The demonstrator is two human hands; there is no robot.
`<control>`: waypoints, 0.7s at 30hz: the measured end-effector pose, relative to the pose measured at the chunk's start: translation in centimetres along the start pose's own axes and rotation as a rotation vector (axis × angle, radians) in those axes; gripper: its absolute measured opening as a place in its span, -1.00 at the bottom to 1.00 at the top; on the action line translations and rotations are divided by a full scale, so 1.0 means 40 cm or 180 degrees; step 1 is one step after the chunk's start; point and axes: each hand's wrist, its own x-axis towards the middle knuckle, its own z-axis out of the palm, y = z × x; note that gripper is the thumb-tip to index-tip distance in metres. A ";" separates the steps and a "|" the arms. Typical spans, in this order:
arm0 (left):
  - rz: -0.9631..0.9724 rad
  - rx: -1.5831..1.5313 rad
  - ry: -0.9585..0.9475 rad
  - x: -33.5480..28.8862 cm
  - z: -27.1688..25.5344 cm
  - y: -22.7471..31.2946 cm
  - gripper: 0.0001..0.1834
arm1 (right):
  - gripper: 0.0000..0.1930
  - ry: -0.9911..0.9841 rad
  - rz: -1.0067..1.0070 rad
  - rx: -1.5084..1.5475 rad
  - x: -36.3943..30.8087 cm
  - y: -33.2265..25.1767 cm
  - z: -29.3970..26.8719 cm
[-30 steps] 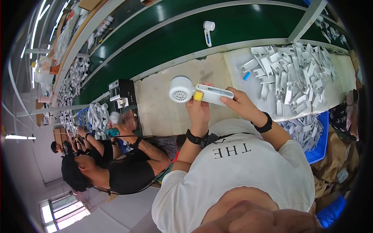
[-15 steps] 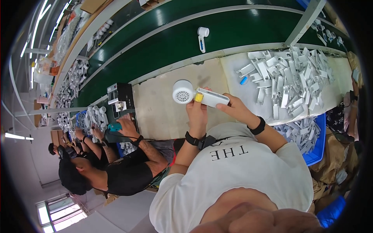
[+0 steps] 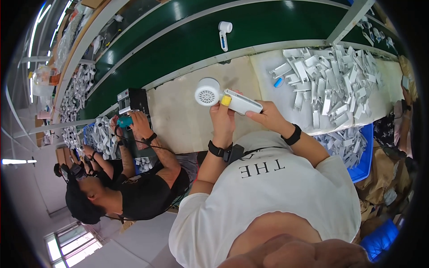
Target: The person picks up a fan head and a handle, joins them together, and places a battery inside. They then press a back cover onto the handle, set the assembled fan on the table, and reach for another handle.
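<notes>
A white handheld fan [image 3: 208,93] with a round grilled head is held in front of my chest, over the worktable. My left hand [image 3: 222,118] grips it just below the head, and a yellow band [image 3: 225,100] shows at the thumb. At the handle's far right end, my right hand [image 3: 271,117] closes on the casing, thumb on the near side. The fingers behind the handle are partly hidden. White casing pieces [image 3: 326,89] lie in a heap to the right of my hands, with a small blue part [image 3: 278,82] at the heap's left edge.
A similar white fan [image 3: 224,35] lies on the green conveyor belt [image 3: 187,42]. At my right, a blue bin [image 3: 364,169] holds more white pieces. To the left, a co-worker [image 3: 147,196] holds a teal tool [image 3: 124,121] near a black machine [image 3: 132,102]. A metal post [image 3: 351,22] rises far right.
The co-worker's hands and the teal tool have moved up and left. My hands keep the fan with only a slight shift, and the whole view has moved a little.
</notes>
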 end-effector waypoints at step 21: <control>-0.0976 -0.0365 -0.0132 0.076 -0.081 -0.068 -0.68 | -0.57 0.0107 0.0293 -0.1282 0.026 0.092 -0.002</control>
